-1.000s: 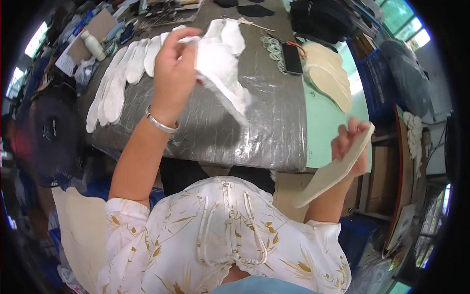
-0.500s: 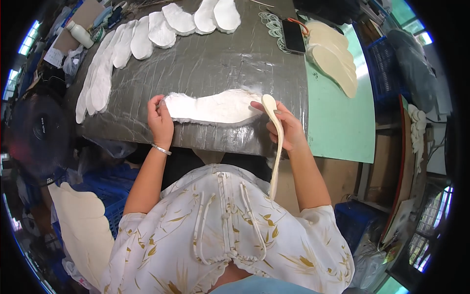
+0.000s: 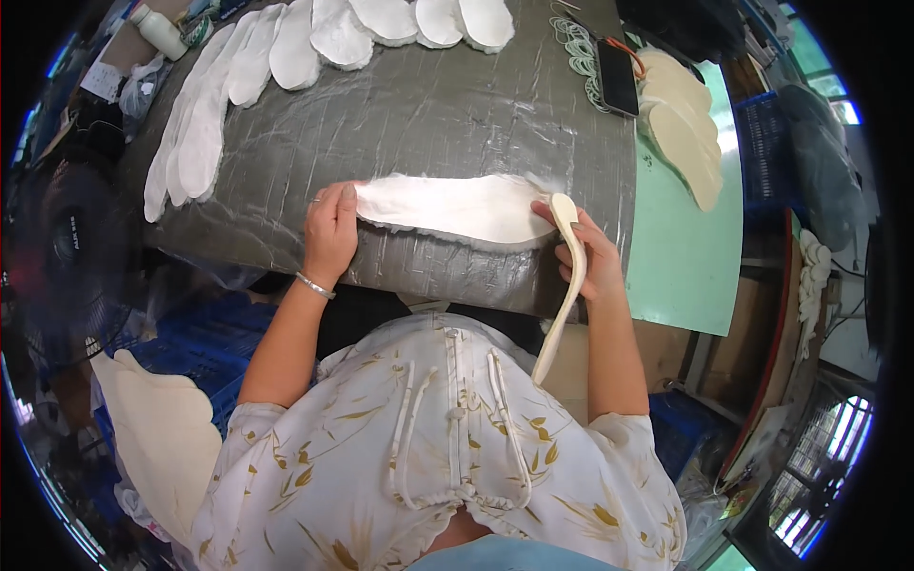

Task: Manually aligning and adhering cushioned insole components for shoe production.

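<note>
A white insole (image 3: 457, 207) with a fluffy fur edge is held level just over the near part of the grey-covered table. My left hand (image 3: 331, 233) is closed on its left end, thumb on top. In my right hand (image 3: 592, 255) a thin cream insole (image 3: 573, 262) is pinched on edge, its lower end hanging toward my shirt. The fingers of that hand also meet the right end of the furry insole; how firmly they hold it is partly hidden behind the cream one.
More white furry insoles (image 3: 293, 52) lie in a curved row along the table's far and left sides. A phone (image 3: 617, 78), pale cord loops (image 3: 576, 57) and a stack of cream insoles (image 3: 684, 143) are at the right. A black fan (image 3: 71, 238) stands left.
The furry insole looks smoother and pulled flatter between my hands. My right hand keeps the cream insole. The whole view has shifted a little.
</note>
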Action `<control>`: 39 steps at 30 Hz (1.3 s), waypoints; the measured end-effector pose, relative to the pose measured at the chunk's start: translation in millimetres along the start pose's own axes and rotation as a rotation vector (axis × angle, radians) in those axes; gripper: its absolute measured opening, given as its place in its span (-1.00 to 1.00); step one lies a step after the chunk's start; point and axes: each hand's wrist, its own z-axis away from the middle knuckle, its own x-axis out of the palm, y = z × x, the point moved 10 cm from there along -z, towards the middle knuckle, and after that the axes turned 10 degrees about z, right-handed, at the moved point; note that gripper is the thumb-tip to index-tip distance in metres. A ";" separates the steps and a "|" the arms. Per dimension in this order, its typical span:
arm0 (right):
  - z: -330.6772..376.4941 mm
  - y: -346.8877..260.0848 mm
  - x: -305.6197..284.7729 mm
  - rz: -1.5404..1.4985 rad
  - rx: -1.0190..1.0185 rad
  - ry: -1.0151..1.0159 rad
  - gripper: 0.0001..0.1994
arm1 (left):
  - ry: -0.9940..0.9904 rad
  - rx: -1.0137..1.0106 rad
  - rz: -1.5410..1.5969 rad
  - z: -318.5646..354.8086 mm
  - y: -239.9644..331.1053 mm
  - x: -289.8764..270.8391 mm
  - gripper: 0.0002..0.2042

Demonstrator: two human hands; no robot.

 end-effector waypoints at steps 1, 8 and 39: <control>0.5 0.4 -0.3 0.003 0.008 0.012 -0.58 | -0.082 -0.108 0.087 0.9 -14.5 3.4 -0.71; -2.6 6.3 0.9 -0.010 0.055 0.012 -0.58 | -0.064 -0.760 1.475 14.8 -46.6 29.0 -0.53; 3.7 -21.0 -22.7 -0.189 -0.129 0.068 -0.59 | -0.136 0.334 -0.088 26.8 35.2 -4.1 -0.62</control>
